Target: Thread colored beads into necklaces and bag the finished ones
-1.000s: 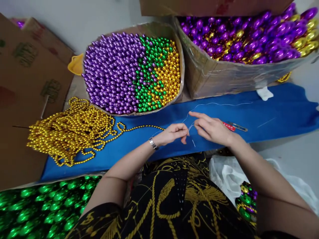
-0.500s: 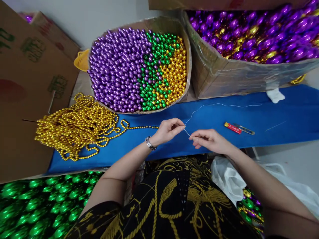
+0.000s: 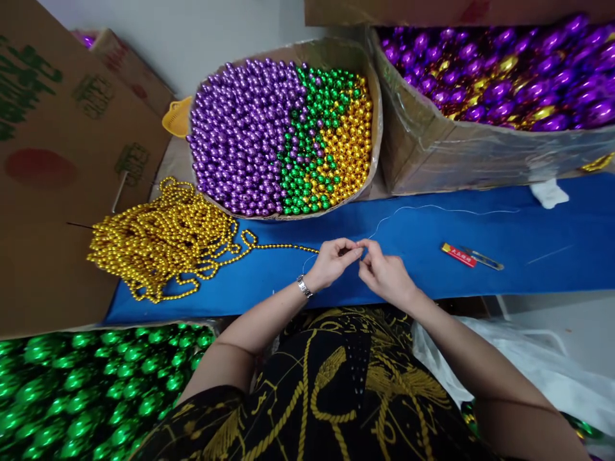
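Observation:
My left hand (image 3: 332,262), with a metal watch (image 3: 304,286) on its wrist, is closed in a pinch at the fingertips. Its fingers meet those of my right hand (image 3: 387,274), also pinched. A fine white thread (image 3: 427,206) runs from the fingertips across the blue cloth (image 3: 413,282) to the right. What else lies between the fingers is too small to make out. A string of gold beads (image 3: 288,246) leads from the gold bead pile (image 3: 163,237) to behind my left hand. A thin loop of thread shows by the left wrist.
Behind my hands stands a bin (image 3: 377,121) of purple, green and gold beads. A carton (image 3: 432,153) of purple and gold beads is to its right. Right of my hands lie a red-and-yellow packet (image 3: 459,254) and a slim metal tool (image 3: 487,259). Green beads (image 3: 96,384) fill the lower left.
My hands were apart with a short, straight, pale length stretched between them; now their fingertips meet. The right hand has turned, knuckles up. The whole view has shifted slightly.

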The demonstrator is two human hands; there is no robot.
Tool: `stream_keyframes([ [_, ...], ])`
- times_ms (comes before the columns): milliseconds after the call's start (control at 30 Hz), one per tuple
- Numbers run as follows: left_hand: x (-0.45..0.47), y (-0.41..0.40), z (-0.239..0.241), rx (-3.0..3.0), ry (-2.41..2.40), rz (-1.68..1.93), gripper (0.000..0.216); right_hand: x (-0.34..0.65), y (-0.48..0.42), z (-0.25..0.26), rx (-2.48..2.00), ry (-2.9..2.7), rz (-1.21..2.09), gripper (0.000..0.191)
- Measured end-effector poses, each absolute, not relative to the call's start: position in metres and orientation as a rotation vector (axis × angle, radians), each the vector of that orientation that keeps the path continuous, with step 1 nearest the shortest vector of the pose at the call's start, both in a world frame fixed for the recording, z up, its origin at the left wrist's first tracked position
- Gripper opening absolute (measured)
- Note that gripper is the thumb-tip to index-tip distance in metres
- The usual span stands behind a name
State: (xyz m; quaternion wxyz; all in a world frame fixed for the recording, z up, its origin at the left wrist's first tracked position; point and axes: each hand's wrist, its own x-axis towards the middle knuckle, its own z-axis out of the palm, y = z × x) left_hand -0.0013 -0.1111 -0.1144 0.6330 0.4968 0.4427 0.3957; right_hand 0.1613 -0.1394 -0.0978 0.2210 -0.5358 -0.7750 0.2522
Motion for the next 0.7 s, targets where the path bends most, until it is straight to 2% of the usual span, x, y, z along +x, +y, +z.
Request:
stream_keyframes([
  [133,-0.006,-0.111,-0.110,1.108,0.971,0.891,0.036,0.171,-0.140,-0.095,-1.432,-2.002,0.753,0.024],
  [300,-0.013,-0.108,-0.108,1.104,0.950,0.793,0.040,0.183,-0.127,-0.097,-1.298,-2.116,0.510,0.016],
  [500,-0.013,-0.108,-0.108,1.060,0.874,0.648,0.041,0.178,-0.113,-0.098,-1.111,-2.241,0.351,0.022],
  [600,-0.010,-0.111,-0.107,1.048,0.932,0.793,0.039,0.171,-0.121,-0.095,-1.192,-2.123,0.242,0.028],
  [700,-0.008,-0.114,-0.108,1.120,0.977,0.933,0.036,0.163,-0.134,-0.096,-1.264,-2.013,0.080,0.022],
])
